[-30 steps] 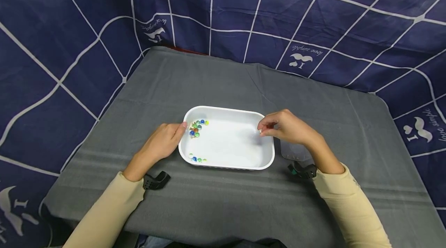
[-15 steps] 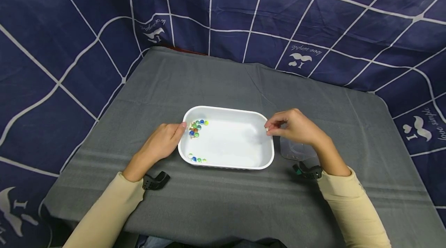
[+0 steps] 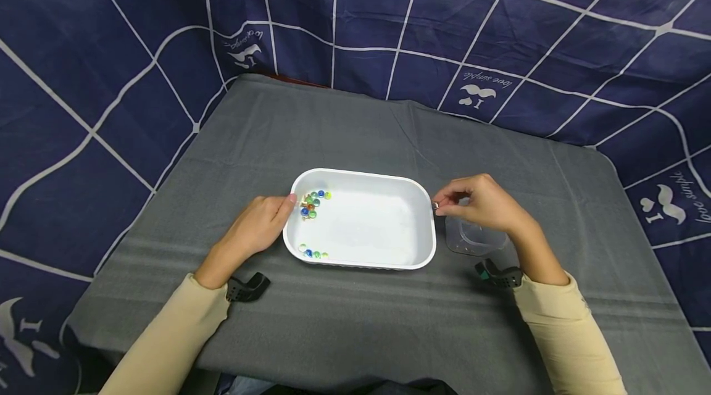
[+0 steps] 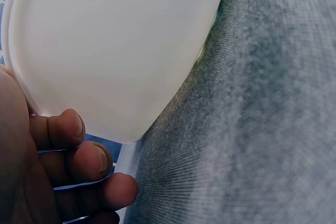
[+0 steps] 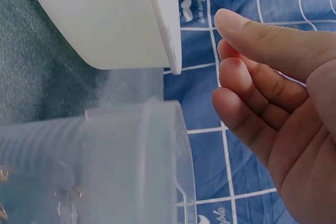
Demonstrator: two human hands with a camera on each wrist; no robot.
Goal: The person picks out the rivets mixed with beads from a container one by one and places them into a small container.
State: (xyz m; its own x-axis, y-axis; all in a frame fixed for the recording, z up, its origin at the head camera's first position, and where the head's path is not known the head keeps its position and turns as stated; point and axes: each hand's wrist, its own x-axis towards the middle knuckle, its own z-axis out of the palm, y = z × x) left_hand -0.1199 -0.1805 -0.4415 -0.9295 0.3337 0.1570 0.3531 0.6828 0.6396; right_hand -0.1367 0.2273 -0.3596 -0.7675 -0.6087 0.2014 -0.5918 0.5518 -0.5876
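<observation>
A white tray stands on the grey cloth. My left hand grips its left end, thumb on the rim; in the left wrist view the fingers curl beside its outer wall. Several glass marbles lie inside near that end, with small gold-coloured bits among them. A second row of marbles lies at the near left corner. Just outside the tray's right rim, my right hand pinches a tiny silvery piece, too small to identify. The right wrist view hides that piece behind the thumb.
A clear plastic container stands right of the tray, partly below my right hand. Small shiny bits show through its wall. Behind and beside the cloth-covered table hangs a blue curtain with white lines.
The right hand has moved right with the tiny silvery piece, from above the tray's right end to just past its rim. My left hand still grips the tray.
</observation>
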